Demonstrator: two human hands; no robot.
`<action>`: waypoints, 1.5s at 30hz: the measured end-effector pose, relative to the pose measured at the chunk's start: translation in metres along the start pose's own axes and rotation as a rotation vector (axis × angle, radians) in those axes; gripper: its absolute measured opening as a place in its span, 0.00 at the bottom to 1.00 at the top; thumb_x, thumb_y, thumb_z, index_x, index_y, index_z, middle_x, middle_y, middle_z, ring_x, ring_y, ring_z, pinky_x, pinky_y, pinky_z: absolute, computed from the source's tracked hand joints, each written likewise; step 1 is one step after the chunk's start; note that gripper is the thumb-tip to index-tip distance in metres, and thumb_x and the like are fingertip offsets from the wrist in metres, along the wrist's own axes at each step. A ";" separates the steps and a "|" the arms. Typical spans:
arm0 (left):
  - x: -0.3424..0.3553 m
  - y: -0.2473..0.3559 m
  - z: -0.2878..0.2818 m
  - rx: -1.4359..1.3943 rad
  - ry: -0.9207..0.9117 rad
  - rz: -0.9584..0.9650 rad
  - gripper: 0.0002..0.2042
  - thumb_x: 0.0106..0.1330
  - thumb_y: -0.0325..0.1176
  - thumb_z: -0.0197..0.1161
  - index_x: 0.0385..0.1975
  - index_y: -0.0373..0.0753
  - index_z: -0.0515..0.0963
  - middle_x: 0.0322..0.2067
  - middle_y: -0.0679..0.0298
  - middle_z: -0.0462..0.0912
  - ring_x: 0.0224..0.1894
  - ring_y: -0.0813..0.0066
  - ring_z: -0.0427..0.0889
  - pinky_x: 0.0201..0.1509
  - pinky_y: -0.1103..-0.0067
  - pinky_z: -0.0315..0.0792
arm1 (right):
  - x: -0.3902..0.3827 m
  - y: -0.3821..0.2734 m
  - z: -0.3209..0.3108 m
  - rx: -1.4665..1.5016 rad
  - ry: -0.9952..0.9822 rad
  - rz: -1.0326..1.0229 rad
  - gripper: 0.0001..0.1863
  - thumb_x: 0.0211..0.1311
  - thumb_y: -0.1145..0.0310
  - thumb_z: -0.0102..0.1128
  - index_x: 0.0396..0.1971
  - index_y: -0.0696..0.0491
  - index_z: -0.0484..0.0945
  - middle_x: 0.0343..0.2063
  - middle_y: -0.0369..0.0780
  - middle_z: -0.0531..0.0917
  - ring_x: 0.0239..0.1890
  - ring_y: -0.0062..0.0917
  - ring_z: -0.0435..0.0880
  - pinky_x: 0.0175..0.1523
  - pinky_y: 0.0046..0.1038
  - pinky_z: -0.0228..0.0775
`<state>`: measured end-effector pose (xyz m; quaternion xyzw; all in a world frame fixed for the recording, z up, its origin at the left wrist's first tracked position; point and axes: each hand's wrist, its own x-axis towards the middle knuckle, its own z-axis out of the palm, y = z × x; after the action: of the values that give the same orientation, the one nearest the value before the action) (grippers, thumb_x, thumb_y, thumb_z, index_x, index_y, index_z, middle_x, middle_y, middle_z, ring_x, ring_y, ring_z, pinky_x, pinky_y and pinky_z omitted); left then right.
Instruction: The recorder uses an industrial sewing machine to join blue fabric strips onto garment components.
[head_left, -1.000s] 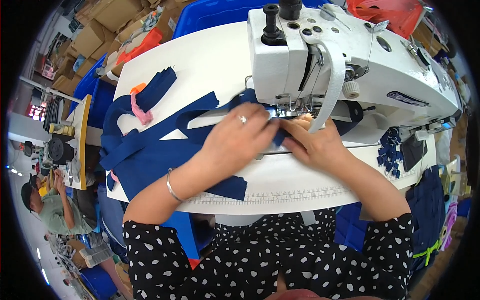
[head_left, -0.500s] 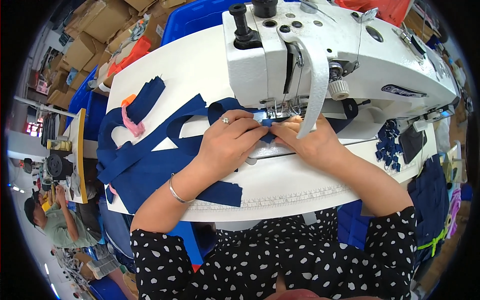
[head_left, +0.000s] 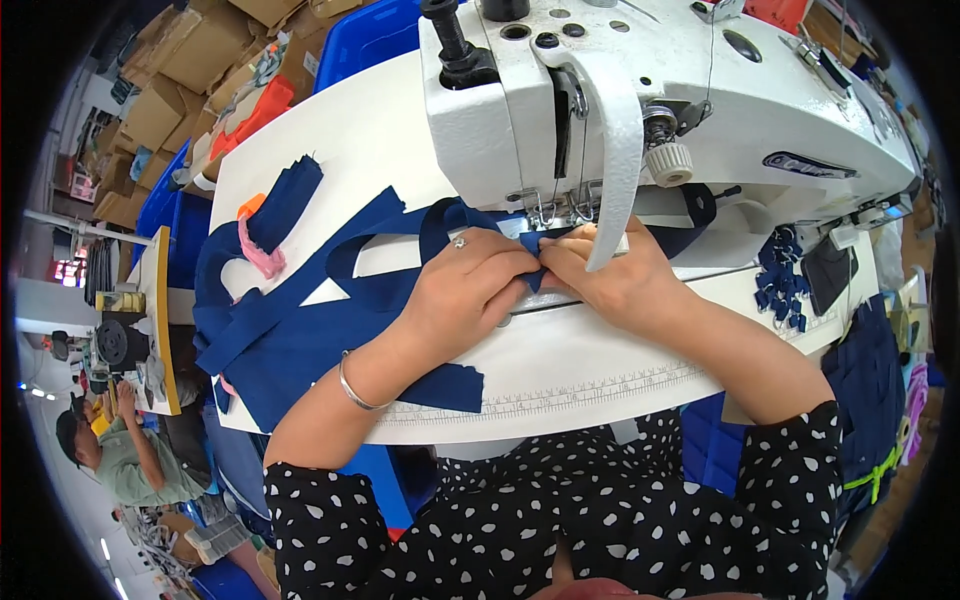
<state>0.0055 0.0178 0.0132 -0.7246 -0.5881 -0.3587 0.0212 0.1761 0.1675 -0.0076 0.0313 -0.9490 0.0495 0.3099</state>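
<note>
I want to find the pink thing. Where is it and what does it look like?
Start at the big white sewing machine, then look to the far left of the white table. The pink fabric strip lies among navy fabric strips, just below a small orange piece; nothing else there is pink.

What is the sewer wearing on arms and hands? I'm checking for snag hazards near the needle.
Short black sleeves with white spots; forearms bare. The left hand has a ring with a small stone, with a thin silver bangle at its wrist. The right hand shows no jewellery.

Navy blue fabric (head_left: 300,340) lies across a white sewing table (head_left: 330,140) beside a white sewing machine (head_left: 640,90); black blouse sleeves (head_left: 400,540) carry white polka dots.
</note>
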 end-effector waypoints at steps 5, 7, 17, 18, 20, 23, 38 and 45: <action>0.006 0.010 -0.006 -0.174 -0.031 -0.161 0.14 0.53 0.27 0.74 0.38 0.36 0.79 0.37 0.58 0.83 0.41 0.59 0.83 0.44 0.71 0.78 | -0.001 0.000 0.001 -0.023 0.002 0.013 0.10 0.60 0.61 0.66 0.37 0.49 0.80 0.24 0.30 0.82 0.30 0.23 0.83 0.55 0.33 0.66; 0.004 0.008 -0.004 -0.158 -0.036 -0.171 0.14 0.54 0.27 0.74 0.39 0.36 0.79 0.37 0.58 0.83 0.40 0.59 0.83 0.43 0.72 0.77 | 0.000 -0.001 0.000 -0.003 0.024 0.008 0.12 0.59 0.61 0.67 0.38 0.50 0.79 0.24 0.30 0.82 0.29 0.24 0.83 0.54 0.33 0.66; 0.004 0.005 -0.007 -0.306 -0.033 -0.461 0.07 0.55 0.23 0.71 0.32 0.36 0.81 0.34 0.60 0.84 0.36 0.63 0.82 0.39 0.75 0.77 | 0.001 -0.001 0.005 0.045 0.004 0.063 0.14 0.57 0.66 0.66 0.44 0.50 0.80 0.26 0.31 0.83 0.29 0.27 0.82 0.53 0.37 0.66; 0.003 0.000 -0.006 -0.302 -0.024 -0.467 0.07 0.55 0.23 0.71 0.32 0.36 0.81 0.34 0.60 0.84 0.36 0.63 0.82 0.39 0.75 0.77 | -0.001 0.000 0.005 0.087 -0.042 0.090 0.15 0.57 0.67 0.65 0.46 0.49 0.80 0.29 0.32 0.83 0.30 0.28 0.82 0.54 0.38 0.65; 0.002 -0.017 -0.003 0.051 0.157 -0.060 0.08 0.52 0.21 0.70 0.32 0.36 0.81 0.33 0.61 0.84 0.36 0.64 0.82 0.39 0.76 0.77 | -0.003 0.003 0.004 0.132 -0.092 0.105 0.17 0.57 0.69 0.63 0.48 0.49 0.80 0.33 0.33 0.84 0.31 0.30 0.82 0.54 0.39 0.65; 0.005 -0.020 -0.001 0.151 0.159 0.067 0.09 0.49 0.22 0.69 0.30 0.37 0.81 0.34 0.63 0.84 0.37 0.66 0.83 0.40 0.75 0.78 | 0.004 -0.004 -0.010 -0.014 -0.228 0.113 0.09 0.57 0.70 0.68 0.39 0.49 0.85 0.47 0.29 0.86 0.44 0.26 0.85 0.43 0.33 0.76; -0.009 -0.010 0.009 0.253 -0.016 0.079 0.09 0.53 0.24 0.71 0.35 0.36 0.85 0.36 0.62 0.86 0.39 0.67 0.85 0.40 0.77 0.81 | 0.000 -0.001 -0.007 0.027 -0.202 0.090 0.13 0.55 0.76 0.65 0.41 0.49 0.85 0.49 0.31 0.85 0.48 0.26 0.83 0.45 0.32 0.77; -0.008 -0.010 0.008 0.280 -0.037 0.076 0.09 0.53 0.25 0.70 0.35 0.36 0.85 0.37 0.62 0.86 0.38 0.68 0.84 0.39 0.78 0.81 | -0.001 -0.001 -0.004 0.037 -0.178 0.082 0.13 0.52 0.77 0.67 0.39 0.50 0.85 0.49 0.31 0.84 0.47 0.26 0.83 0.45 0.30 0.78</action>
<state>0.0004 0.0177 -0.0013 -0.7428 -0.6048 -0.2587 0.1248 0.1791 0.1669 -0.0050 0.0022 -0.9722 0.0765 0.2215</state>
